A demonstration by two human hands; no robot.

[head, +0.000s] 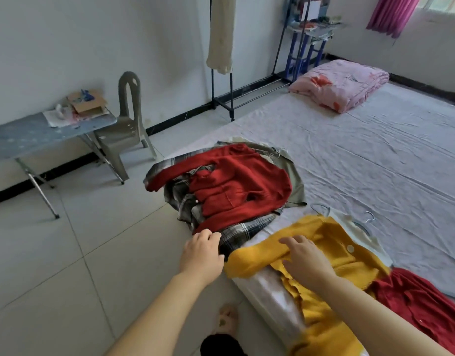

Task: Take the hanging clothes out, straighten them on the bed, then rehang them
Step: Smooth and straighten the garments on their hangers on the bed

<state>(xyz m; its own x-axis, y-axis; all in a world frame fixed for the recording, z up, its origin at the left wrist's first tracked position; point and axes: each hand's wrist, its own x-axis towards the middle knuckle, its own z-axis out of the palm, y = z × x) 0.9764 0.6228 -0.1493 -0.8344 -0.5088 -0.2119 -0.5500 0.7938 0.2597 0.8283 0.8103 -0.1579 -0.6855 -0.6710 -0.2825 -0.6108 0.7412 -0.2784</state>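
Left hand: your left hand (202, 253) sits at the near edge of the bed (375, 155), fingers curled onto the hem of the plaid shirt (236, 233) — you cannot tell whether any cloth is pinched.
Right hand: your right hand (307, 263) lies flat with fingers spread, pressing the yellow cardigan (331, 237) and gripping nothing.
Cardigan: laid over the bed's near edge, one sleeve reaching toward your left hand.
Pile: a red sweater (236, 186) is heaped on the plaid shirt, just beside the cardigan.
Rack: a cream garment (220, 34) hangs alone, well apart.
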